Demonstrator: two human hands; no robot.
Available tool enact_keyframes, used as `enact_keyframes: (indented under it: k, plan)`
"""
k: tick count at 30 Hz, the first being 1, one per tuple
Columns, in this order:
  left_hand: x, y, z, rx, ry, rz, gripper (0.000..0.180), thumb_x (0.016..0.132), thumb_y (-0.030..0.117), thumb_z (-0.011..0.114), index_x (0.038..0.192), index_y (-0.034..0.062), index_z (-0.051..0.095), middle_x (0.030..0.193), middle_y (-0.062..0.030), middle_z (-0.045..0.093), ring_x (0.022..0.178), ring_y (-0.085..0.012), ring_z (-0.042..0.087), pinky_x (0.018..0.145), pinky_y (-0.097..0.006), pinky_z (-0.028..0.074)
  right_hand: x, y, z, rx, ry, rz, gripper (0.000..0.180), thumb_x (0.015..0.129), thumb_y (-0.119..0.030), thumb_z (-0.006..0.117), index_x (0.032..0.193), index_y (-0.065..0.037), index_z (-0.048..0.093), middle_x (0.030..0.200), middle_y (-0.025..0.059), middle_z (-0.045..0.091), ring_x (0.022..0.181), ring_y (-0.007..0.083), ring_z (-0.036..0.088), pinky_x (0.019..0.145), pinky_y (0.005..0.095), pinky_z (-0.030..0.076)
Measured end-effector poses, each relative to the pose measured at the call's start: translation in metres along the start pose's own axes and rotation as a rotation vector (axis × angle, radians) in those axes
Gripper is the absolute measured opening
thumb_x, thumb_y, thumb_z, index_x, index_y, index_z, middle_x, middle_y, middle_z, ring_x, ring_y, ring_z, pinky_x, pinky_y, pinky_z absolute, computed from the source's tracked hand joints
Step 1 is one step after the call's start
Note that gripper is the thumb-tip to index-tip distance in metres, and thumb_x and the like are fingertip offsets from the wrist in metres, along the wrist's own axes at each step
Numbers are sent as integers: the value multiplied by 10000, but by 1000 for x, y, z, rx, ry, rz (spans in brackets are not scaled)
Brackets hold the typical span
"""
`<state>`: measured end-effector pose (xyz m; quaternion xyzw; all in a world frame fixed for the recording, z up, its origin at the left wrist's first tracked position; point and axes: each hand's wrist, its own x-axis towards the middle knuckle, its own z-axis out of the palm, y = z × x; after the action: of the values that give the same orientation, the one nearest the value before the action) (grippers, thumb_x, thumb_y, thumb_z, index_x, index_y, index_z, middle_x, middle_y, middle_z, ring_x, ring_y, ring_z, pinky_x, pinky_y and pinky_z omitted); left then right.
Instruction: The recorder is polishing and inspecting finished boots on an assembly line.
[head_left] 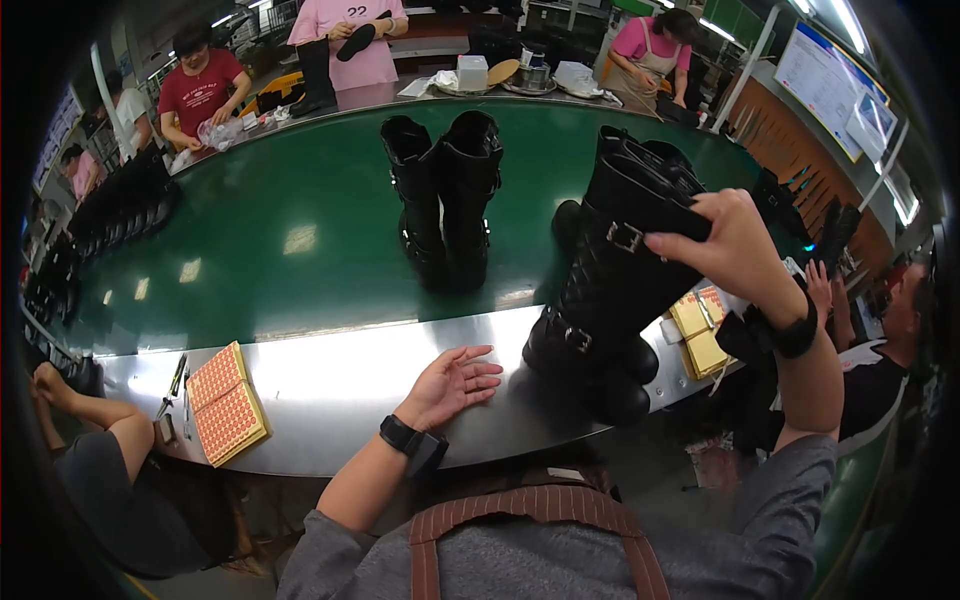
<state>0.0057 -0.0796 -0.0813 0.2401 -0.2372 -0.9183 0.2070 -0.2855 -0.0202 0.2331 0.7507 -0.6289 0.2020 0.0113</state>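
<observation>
I see my right hand (725,240) pinching the tall black boot (610,290) by its top; my left hand (455,383) lies spread flat beside its sole on the steel ledge (330,385).

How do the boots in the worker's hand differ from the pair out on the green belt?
The held boots lean tilted, soles on the steel edge, gripped at the top by the right hand. The belt pair stands upright and untouched on the green belt, farther away. Both are tall, black and buckled.
</observation>
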Motion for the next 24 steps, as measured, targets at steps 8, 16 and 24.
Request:
enact_keyframes:
  k: [8, 16, 24]
  plan:
    - [0, 0, -18, -236, -83, 78, 392, 1012, 293, 411, 1265, 12, 513, 1024, -163, 650, 958, -278, 637, 895, -427, 513, 108, 18, 59, -264, 180, 118, 413, 702, -390, 757, 673, 17, 692, 603, 198, 621, 630, 366, 647, 624, 425, 511]
    - [-2, 2, -13, -139, -69, 90, 359, 1017, 270, 424, 1237, 1, 512, 987, -168, 653, 923, -277, 650, 876, -422, 527, 245, 36, 94, -300, 269, 177, 279, 681, -190, 637, 872, -6, 724, 896, 228, 694, 873, 398, 680, 777, 441, 553]
    - [-3, 18, -13, -140, -32, 50, 396, 1026, 292, 387, 1268, -6, 487, 1008, -182, 643, 948, -282, 640, 875, -418, 519, 348, 104, 157, -264, 470, 259, 374, 792, -372, 679, 914, -21, 720, 934, 226, 692, 914, 399, 672, 798, 456, 547]
